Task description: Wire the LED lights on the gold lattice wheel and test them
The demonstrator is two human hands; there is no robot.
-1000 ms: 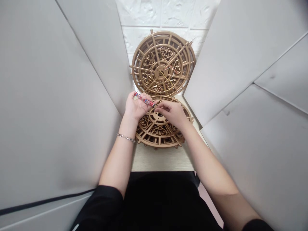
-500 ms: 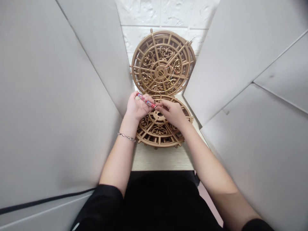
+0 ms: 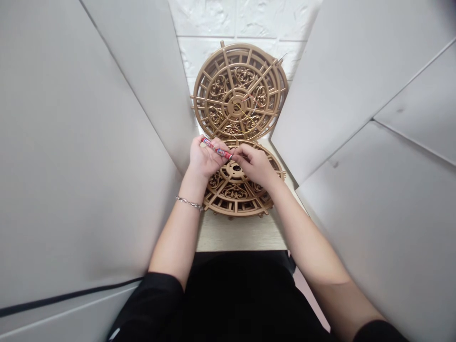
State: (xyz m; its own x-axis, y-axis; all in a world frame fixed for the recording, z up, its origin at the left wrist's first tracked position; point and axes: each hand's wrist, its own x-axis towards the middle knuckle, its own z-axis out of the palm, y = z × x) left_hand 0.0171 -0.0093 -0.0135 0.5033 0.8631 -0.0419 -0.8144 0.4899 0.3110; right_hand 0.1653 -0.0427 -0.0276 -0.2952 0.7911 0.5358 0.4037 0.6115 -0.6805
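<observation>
Palm up, my left hand [image 3: 206, 159] holds a slim red stick with white and blue print [image 3: 217, 148] across its fingers, the thumb at the upper end. My right hand [image 3: 252, 162] has its thumb and index finger pinched at the stick's lower right end. A small dark bit shows there, too small to make out. Both hands are above a round gold openwork frame [image 3: 235, 193] with scroll patterns, lying flat and partly covered by my fingers. Behind it, a second gold frame stack [image 3: 237, 108] leans upright, with thin yellow, red and white wires near its centre.
Pale panels rise close on either side, one on the left [image 3: 78, 156] and one on the right [image 3: 384, 199]. A white brick-patterned wall [image 3: 203, 19] closes the back. The frames rest on a light wooden surface [image 3: 242, 235]. A black cord [image 3: 71, 294] runs along the lower left.
Very little differs. The red stick has turned slightly in my fingers, and my right hand stays pinched at its end. The whole view has shifted a touch.
</observation>
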